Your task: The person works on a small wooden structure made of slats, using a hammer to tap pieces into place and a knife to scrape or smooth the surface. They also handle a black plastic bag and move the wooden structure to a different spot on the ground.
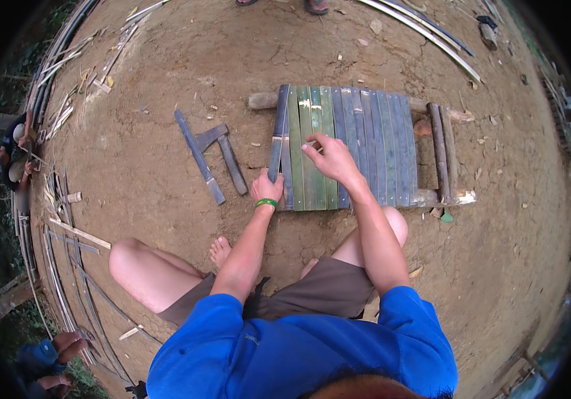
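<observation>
A low frame of round wooden poles [263, 100] lies on the dirt, with split bamboo slats [372, 143] side by side across it. Small nail heads dot the slats' ends. My left hand [267, 186], a green band at its wrist, grips the near end of the leftmost bamboo slat [276, 156], which sits slightly askew. Above the green slats, my right hand [330, 158] is bent with thumb and forefinger curled toward each other; anything between them is too small to make out. Left of the frame lie a hatchet-like tool [232, 165] with a wooden handle and a loose bamboo strip [199, 157].
Bamboo offcuts and long strips [82, 233] litter the left side. More long pale strips [431, 38] lie at the far right. Another person's feet [316, 6] show at the top edge, and other people [19, 153] are at the far left. My bent knees flank the near side.
</observation>
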`<control>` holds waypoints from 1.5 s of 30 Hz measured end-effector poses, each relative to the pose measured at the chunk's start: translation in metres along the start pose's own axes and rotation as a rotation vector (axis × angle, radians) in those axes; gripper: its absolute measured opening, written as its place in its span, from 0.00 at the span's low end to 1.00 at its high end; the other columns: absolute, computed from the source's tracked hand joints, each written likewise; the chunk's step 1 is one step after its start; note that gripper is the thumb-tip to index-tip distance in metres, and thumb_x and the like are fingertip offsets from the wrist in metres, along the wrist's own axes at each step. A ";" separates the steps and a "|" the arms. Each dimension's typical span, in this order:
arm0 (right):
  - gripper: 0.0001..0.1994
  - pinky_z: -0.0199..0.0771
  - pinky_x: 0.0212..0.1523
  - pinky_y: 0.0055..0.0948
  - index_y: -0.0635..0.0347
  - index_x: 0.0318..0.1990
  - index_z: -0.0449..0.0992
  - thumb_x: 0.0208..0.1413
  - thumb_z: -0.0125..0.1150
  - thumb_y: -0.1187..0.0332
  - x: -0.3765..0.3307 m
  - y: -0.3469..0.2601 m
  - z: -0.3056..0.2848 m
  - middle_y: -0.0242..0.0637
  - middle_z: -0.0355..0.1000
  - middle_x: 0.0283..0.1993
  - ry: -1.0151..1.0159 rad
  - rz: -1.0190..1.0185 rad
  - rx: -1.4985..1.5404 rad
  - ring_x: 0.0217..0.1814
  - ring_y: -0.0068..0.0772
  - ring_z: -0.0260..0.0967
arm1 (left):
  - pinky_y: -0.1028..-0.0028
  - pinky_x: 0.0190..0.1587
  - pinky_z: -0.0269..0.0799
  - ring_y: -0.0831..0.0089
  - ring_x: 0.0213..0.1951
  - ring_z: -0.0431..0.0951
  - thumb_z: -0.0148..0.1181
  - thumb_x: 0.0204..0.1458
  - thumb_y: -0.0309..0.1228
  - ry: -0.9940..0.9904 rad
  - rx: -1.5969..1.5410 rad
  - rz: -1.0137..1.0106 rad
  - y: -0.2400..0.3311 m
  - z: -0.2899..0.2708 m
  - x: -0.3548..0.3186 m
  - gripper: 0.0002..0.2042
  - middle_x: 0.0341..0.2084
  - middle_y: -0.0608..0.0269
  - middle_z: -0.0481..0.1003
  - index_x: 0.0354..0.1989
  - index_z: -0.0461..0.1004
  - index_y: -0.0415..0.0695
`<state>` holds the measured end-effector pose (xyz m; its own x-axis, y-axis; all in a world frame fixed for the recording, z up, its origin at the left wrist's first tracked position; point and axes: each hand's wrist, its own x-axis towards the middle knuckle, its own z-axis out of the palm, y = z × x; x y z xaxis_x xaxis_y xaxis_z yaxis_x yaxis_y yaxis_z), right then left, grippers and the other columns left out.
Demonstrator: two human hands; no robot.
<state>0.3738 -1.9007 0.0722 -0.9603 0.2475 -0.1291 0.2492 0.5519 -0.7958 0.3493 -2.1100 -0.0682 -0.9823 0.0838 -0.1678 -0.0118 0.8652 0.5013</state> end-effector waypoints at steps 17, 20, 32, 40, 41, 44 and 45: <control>0.21 0.76 0.50 0.44 0.63 0.50 0.78 0.57 0.63 0.56 0.002 0.013 0.001 0.51 0.80 0.39 -0.158 0.039 -0.133 0.46 0.53 0.78 | 0.78 0.27 0.61 0.84 0.24 0.63 0.64 0.59 0.41 -0.635 -0.802 -0.072 -0.059 0.005 0.040 0.13 0.23 0.76 0.70 0.37 0.75 0.42; 0.21 0.76 0.50 0.45 0.63 0.51 0.77 0.57 0.62 0.56 0.000 0.019 0.003 0.50 0.80 0.39 -0.191 0.051 -0.136 0.46 0.53 0.78 | 0.78 0.24 0.58 0.84 0.21 0.61 0.62 0.60 0.42 -0.787 -0.663 -0.147 -0.056 -0.003 0.045 0.13 0.23 0.77 0.68 0.42 0.75 0.46; 0.22 0.75 0.53 0.44 0.61 0.54 0.76 0.57 0.62 0.56 0.007 0.024 0.012 0.51 0.80 0.43 -0.274 0.057 -0.161 0.49 0.52 0.77 | 0.82 0.21 0.52 0.87 0.19 0.57 0.63 0.59 0.44 -0.763 -0.597 -0.173 -0.054 -0.009 0.046 0.12 0.20 0.82 0.64 0.43 0.77 0.51; 0.23 0.74 0.54 0.44 0.62 0.55 0.76 0.58 0.62 0.56 0.010 0.010 0.018 0.50 0.80 0.43 -0.300 0.067 -0.172 0.50 0.51 0.77 | 0.72 0.28 0.68 0.79 0.24 0.70 0.68 0.54 0.47 -0.635 -0.538 -0.102 -0.055 -0.007 0.047 0.18 0.25 0.73 0.76 0.42 0.79 0.45; 0.23 0.74 0.54 0.44 0.62 0.55 0.76 0.58 0.61 0.56 0.011 0.006 0.019 0.50 0.80 0.43 -0.297 0.060 -0.167 0.50 0.51 0.77 | 0.69 0.30 0.70 0.75 0.26 0.73 0.69 0.52 0.48 -0.398 -0.511 -0.107 -0.066 -0.005 0.052 0.20 0.25 0.69 0.77 0.41 0.79 0.44; 0.23 0.74 0.53 0.44 0.62 0.55 0.75 0.58 0.61 0.56 0.011 0.002 0.021 0.50 0.80 0.43 -0.294 0.061 -0.169 0.50 0.51 0.77 | 0.58 0.38 0.75 0.55 0.31 0.81 0.73 0.45 0.51 0.271 -0.299 -0.197 -0.085 -0.016 0.067 0.24 0.26 0.50 0.79 0.36 0.77 0.42; 0.23 0.74 0.53 0.44 0.62 0.56 0.75 0.59 0.61 0.56 0.012 0.002 0.022 0.50 0.80 0.42 -0.292 0.067 -0.170 0.50 0.51 0.77 | 0.55 0.39 0.75 0.50 0.32 0.81 0.71 0.47 0.50 0.398 -0.152 -0.331 -0.092 -0.026 0.074 0.22 0.27 0.46 0.79 0.35 0.77 0.41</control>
<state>0.3597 -1.9145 0.0561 -0.9304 0.0626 -0.3613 0.3065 0.6734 -0.6727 0.2731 -2.1960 -0.1044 -0.9159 -0.4009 -0.0177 -0.3310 0.7297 0.5984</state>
